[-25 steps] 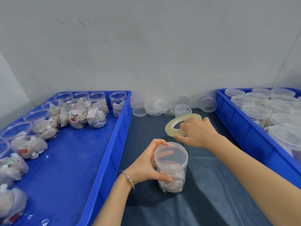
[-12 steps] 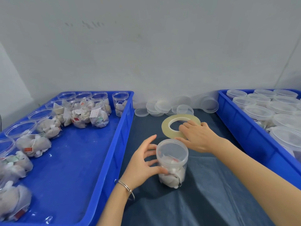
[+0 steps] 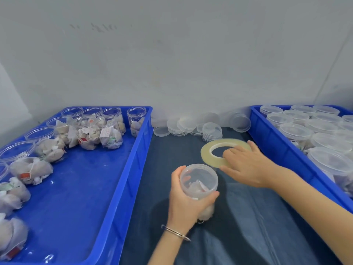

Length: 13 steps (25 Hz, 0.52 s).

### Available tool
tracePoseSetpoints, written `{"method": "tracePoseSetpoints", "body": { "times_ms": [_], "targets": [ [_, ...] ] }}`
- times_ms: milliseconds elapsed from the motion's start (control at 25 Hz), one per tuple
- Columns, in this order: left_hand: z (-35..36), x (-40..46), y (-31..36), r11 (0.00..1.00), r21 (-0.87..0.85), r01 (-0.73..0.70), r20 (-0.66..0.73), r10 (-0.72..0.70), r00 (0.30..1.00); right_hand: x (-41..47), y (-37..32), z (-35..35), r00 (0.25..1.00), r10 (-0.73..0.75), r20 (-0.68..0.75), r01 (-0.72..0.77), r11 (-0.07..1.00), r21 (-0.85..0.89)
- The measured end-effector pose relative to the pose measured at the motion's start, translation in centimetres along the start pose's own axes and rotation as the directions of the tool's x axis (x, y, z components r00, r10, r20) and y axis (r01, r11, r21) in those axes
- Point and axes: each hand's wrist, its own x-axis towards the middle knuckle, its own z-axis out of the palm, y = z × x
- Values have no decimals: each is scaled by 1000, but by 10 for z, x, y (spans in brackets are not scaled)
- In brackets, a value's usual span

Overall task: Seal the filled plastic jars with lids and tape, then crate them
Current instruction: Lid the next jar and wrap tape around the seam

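left hand [image 3: 186, 205] fingers wrap lidded jar [image 3: 198, 181], base hidden | right hand [image 3: 246, 167] fingers flat, covering tape roll [image 3: 212, 152]

Pale grey wall [image 3: 172, 54] with faint scuffs, dark blue cloth [image 3: 248, 226] over the worktop
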Motion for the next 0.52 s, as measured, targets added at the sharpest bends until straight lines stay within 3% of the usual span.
{"method": "tracePoseSetpoints", "body": {
  "times_ms": [200,520],
  "targets": [
    [-31,23,-5,999,30,-22,136,18,991,-20,40,0,999,-13,-46,6,991,-133],
    [-38,33,-2,996,81,-49,408,12,913,-3,22,14,999,-11,-53,12,1000,20]
  ]
}}
